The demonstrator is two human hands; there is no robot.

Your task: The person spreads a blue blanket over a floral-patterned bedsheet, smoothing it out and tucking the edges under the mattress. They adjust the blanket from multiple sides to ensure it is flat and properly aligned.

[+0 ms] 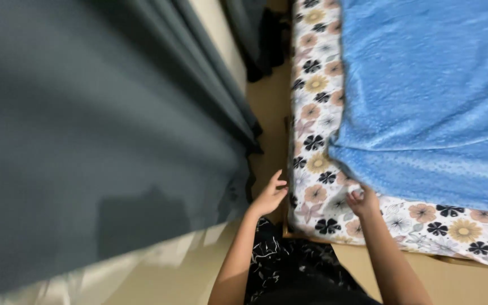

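While her right hand (362, 200) pinches the fuzzy blue blanket (430, 96) corner on the floral-sheeted mattress (317, 164), the open left hand (269, 195) hovers beside it; that thin grip could slip.

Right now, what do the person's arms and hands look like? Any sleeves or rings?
Both arms are bare from the elbow down, with no sleeves reaching the wrists. The left hand and right hand wear no gloves, and no rings, watch or bracelets can be made out, though the picture is a bit blurry. Between the arms shows black clothing with thin white squiggly lines.

Blue blanket (430, 96), white floral sheet (317, 113), dark grey-green curtain (97, 130).
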